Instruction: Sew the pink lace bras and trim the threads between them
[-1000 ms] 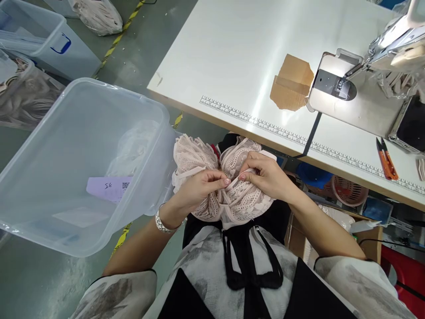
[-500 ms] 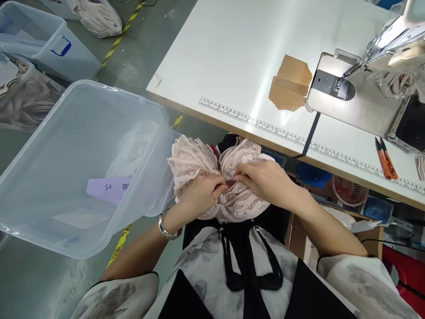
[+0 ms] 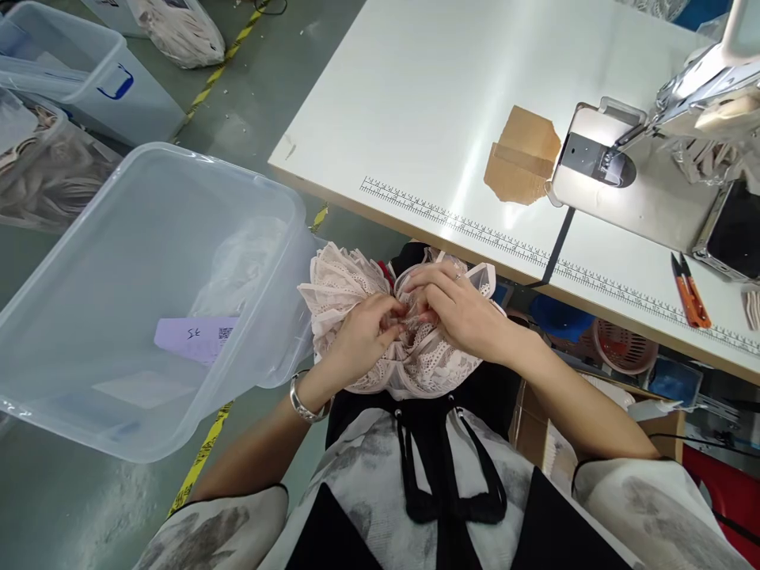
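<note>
A bundle of pale pink lace bras [image 3: 344,277] rests on my lap, below the table's front edge. My left hand [image 3: 368,332], with a silver bracelet at the wrist, is closed on the lace near the middle of the bundle. Close beside it, my right hand [image 3: 454,305] has its fingers curled into the same spot, pinching the bras' fabric. The fingertips of both hands nearly meet, and what exactly lies between them is partly hidden by the folds.
Left of me stands a clear plastic bin [image 3: 148,277] holding a purple label [image 3: 193,339]. The white table [image 3: 416,103] carries torn cardboard [image 3: 522,154], a sewing machine [image 3: 623,158] and orange-handled snips [image 3: 689,293]. Another bin [image 3: 89,71] is farther left, and a pink basket [image 3: 626,346] sits under the table.
My right hand has shifted slightly up and turned, its fingers curling further over the lace. My left hand has lifted a little, and the bras' right side has shifted, showing a fabric loop.
</note>
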{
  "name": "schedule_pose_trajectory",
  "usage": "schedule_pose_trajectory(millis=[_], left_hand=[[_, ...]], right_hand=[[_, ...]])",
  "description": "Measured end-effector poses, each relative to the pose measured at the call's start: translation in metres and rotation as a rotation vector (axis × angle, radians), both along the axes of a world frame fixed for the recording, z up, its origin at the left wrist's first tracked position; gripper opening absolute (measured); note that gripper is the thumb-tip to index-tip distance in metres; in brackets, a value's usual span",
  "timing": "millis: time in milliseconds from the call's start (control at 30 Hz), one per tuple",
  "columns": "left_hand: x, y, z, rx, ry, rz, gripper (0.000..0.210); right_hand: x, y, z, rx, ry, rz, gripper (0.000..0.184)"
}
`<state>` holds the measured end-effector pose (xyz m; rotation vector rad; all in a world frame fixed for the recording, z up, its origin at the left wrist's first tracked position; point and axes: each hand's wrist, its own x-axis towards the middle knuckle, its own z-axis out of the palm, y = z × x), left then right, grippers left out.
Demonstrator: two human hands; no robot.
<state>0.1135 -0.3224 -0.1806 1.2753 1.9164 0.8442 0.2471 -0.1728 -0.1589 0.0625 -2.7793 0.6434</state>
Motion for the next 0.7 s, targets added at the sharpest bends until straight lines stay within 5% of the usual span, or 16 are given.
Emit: schedule_pose_trajectory(millis=[300, 500, 700], left_hand=[[0.007, -0.003, 0.007, -0.165, -0.082, -0.176, 0.015], [0.029, -0.010, 0.003, -0.234, -0.405, -0.167, 0.020], [0.024, -0.011, 0.004, -0.134, -0.555, -0.133, 0.017]], right_hand=[[0.029, -0.011, 0.022, 0.005, -0.347, -0.012, 0.013], [0.054, -0.009, 0.012, -0.207, -0.541, -0.142, 0.019], [0.062, -0.013, 0.007, -0.574, -0.336, -0.180, 0.015]])
